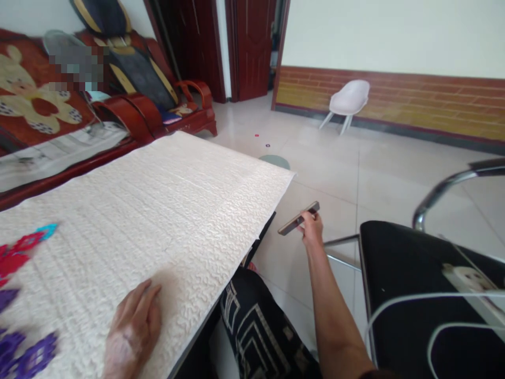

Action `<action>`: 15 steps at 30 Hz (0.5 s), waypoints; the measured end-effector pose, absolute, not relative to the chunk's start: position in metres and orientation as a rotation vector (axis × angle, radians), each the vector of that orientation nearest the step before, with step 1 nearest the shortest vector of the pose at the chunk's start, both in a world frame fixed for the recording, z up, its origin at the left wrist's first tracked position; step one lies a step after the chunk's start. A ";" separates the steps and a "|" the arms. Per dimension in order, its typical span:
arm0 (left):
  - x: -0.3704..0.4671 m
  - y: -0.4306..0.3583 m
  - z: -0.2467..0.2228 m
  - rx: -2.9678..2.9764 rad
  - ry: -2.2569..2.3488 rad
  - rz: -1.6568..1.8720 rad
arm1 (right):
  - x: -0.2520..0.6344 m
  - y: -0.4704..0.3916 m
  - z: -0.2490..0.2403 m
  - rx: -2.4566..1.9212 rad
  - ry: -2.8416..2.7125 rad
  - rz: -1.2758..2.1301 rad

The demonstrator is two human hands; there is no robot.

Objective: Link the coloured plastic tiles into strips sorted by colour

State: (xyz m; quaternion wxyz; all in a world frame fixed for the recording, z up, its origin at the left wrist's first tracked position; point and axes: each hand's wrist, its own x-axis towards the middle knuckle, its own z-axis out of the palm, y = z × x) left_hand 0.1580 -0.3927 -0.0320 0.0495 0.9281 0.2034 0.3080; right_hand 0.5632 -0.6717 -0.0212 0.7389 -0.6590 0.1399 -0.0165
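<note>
My left hand (pixel 132 323) lies palm down on the white, quilted-looking tablecloth (pixel 158 195), fingers stretched out and holding nothing. My right hand (pixel 313 227) is raised past the table's right edge, over the floor. Gripped in it is a flat, thin smartphone (pixel 291 225), tilted and seen nearly edge-on, so its screen is hidden from me. On the cloth's left side lie red openwork pieces (pixel 13 260), a small light-blue piece (pixel 48 230) and purple openwork pieces (pixel 37 358), partly cut off by the picture's edge.
At right stands a black chair (pixel 389 295) with a metal armrest (pixel 428 202); a power strip (pixel 469 279) and white cable (pixel 410 300) lie on it. A wooden sofa (pixel 138 118) borders the table's far left. A white chair (pixel 351 97) stands by the wall. Two small pieces lie on the floor.
</note>
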 end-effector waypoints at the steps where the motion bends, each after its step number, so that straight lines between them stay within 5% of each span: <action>1: 0.157 -0.391 -0.035 2.820 0.619 0.929 | 0.561 -0.670 0.000 -1.400 0.273 -0.045; 7: 0.184 -0.419 0.004 2.264 0.820 0.926 | 0.483 -0.629 0.093 -1.245 -0.171 0.191; 11: 0.221 -0.464 0.065 1.702 0.523 0.588 | 0.401 -0.567 0.098 -1.211 -0.417 0.525; 15: 0.230 -0.475 0.076 1.154 0.372 0.587 | 0.346 -0.516 0.094 -1.310 -0.556 0.691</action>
